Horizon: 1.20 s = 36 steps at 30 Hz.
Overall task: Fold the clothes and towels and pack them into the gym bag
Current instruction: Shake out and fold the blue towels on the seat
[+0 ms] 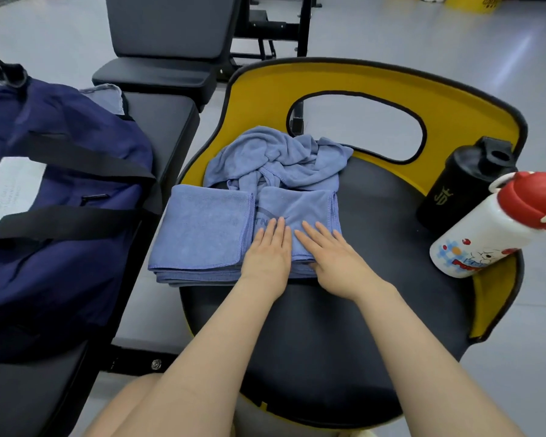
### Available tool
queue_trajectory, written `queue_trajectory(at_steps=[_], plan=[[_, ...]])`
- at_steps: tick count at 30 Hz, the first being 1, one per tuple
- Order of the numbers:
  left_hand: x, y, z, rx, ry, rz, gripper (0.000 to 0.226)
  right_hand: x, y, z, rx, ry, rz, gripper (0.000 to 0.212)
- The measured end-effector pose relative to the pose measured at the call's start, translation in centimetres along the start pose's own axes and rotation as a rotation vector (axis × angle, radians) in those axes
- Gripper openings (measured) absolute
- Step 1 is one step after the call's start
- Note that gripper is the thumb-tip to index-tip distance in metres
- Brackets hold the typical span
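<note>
Left hand (267,252) and right hand (334,257) flat on folded blue towel (300,209), each grip open, holding nothing

Gym: wt benches (164,42), rack (275,26).

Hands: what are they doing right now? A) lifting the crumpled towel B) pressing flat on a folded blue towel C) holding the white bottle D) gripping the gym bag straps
B: the left hand and right hand lie side by side with straight fingers on the folded blue towel on the chair seat, clear of the gym bag.
</note>
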<state>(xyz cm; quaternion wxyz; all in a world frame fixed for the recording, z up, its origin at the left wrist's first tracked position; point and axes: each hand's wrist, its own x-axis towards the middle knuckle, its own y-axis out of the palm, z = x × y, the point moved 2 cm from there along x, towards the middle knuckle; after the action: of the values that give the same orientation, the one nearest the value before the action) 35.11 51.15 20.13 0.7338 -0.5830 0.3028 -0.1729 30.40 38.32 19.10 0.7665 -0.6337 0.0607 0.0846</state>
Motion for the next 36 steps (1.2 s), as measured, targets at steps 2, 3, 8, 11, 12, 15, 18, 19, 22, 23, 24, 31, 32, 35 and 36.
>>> queue_trajectory(at_steps=[2,3,8,11,12,15,18,19,22,23,24,31,32,35,36], plan=[[-0.2,-0.6,-0.4,-0.01,-0.002,0.035,0.07,-0.4,-0.6,0.4,0.048,0.013,0.04,0.067],[-0.4,-0.9,-0.5,-0.017,0.0,0.048,0.07,-0.7,-0.9,0.6,0.077,0.02,0.055,0.068],[-1.3,-2.7,0.2,-0.06,-0.009,0.003,0.062,-1.3,-2.8,1.6,0.271,0.112,-0.035,0.049],[-1.8,-4.7,1.4,-0.161,-0.075,-0.133,0.056,-1.2,-4.3,2.2,0.432,0.211,-0.139,0.047],[-2.0,-5.3,1.9,-0.198,-0.088,-0.166,0.054,-1.1,-4.9,2.4,0.45,0.234,-0.169,0.046],[-2.1,-6.5,3.4,-0.319,-0.095,-0.174,0.052,-0.3,-6.5,3.0,0.459,0.234,-0.224,0.046],[-1.3,-7.4,5.4,-0.375,-0.098,-0.154,0.05,1.1,-8.1,3.4,0.428,0.191,-0.22,0.046],[-0.8,-7.8,6.2,-0.356,-0.099,-0.157,0.05,1.6,-8.6,3.4,0.427,0.182,-0.216,0.046],[0.9,-8.7,8.4,-0.297,-0.127,-0.179,0.049,3.6,-9.9,3.3,0.398,0.164,-0.208,0.045],[1.6,-8.9,8.8,-0.26,-0.121,-0.188,0.048,4.4,-10.1,3.3,0.375,0.159,-0.203,0.044],[2.4,-9.0,9.2,-0.219,-0.106,-0.188,0.048,5.4,-10.3,3.3,0.354,0.151,-0.193,0.043],[9.1,-8.3,11.9,-0.286,-0.141,0.04,0.034,12.5,-10.2,2.7,0.293,0.121,-0.166,0.041],[9.9,-8.0,12.3,-0.289,-0.155,0.065,0.036,13.5,-9.9,2.4,0.287,0.115,-0.157,0.043],[11.9,-6.7,13.3,-0.309,-0.173,0.095,0.047,16.3,-8.7,1.5,0.249,0.093,-0.15,0.046],[12.5,-6.3,13.5,-0.305,-0.17,0.084,0.045,17.0,-8.4,1.4,0.237,0.09,-0.154,0.046]])
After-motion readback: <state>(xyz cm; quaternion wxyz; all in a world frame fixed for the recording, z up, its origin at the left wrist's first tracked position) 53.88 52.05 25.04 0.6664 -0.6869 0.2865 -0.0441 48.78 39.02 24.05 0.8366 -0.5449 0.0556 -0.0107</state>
